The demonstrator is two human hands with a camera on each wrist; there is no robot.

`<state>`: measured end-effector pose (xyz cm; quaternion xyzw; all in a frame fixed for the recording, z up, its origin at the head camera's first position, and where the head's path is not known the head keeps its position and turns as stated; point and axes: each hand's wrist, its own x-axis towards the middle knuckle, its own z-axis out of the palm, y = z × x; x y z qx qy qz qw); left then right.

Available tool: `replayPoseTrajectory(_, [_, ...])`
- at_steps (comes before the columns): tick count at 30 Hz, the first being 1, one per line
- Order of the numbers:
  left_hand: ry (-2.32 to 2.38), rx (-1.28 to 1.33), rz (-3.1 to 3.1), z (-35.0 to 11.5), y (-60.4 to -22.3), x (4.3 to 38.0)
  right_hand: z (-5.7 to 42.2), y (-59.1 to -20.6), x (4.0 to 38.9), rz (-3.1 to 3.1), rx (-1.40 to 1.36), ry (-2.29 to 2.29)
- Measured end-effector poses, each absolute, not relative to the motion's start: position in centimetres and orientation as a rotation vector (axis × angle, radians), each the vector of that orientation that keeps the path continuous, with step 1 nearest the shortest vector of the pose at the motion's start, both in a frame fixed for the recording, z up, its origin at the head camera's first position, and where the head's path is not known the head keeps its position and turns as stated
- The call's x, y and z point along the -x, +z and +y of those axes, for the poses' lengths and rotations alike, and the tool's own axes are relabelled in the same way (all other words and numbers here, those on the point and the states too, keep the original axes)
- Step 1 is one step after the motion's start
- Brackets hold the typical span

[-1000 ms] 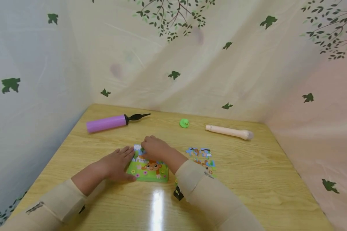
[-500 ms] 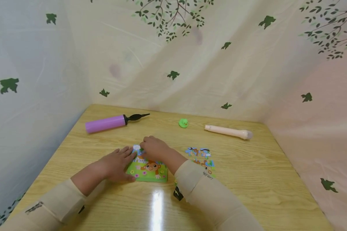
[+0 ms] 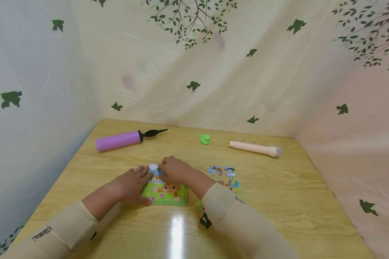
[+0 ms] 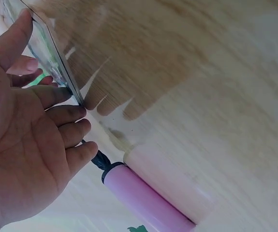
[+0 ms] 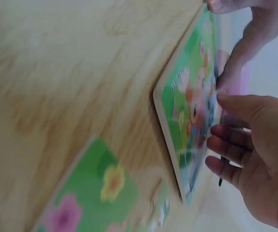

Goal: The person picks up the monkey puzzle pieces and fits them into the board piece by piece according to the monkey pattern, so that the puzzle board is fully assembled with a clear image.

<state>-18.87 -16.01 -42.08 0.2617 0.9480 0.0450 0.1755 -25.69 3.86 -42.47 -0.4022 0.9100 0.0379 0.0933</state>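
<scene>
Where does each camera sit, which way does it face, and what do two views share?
Head: on the head, facing forward and down at the puzzle board and table; left hand, right hand and sleeves show.
Left wrist: at the left wrist, facing past the palm towards the puzzle board's edge and purple pump; left hand and right hand's fingertips show.
Right wrist: at the right wrist, facing the puzzle board and loose pieces; both hands show.
Shared: head and left wrist both show the purple pump.

wooden table [image 3: 285, 201]
pump [image 3: 118, 141] near far left corner; duck [image 3: 205, 139], microphone [image 3: 254, 148] by far edge; puzzle board [image 3: 168, 198], puzzle pieces [image 3: 222, 171] mid-tabletop.
</scene>
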Motion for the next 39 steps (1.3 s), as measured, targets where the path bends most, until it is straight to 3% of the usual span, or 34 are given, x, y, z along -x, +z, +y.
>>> replayPoseTrajectory(13, [0.111,-0.73,2.678,-15.7,-42.0,19.1,12.9,-39.6,26.7,2.812,1.101,-0.197])
replayPoseTrajectory(23, [0.114,-0.71,2.669,-15.3,-41.7,18.9,19.4,-40.9,27.1,2.853,0.914,-0.16])
replayPoseTrajectory(39, [0.088,-0.701,2.672,-15.3,-41.7,19.0,21.7,-42.8,27.1,2.8,0.943,-0.135])
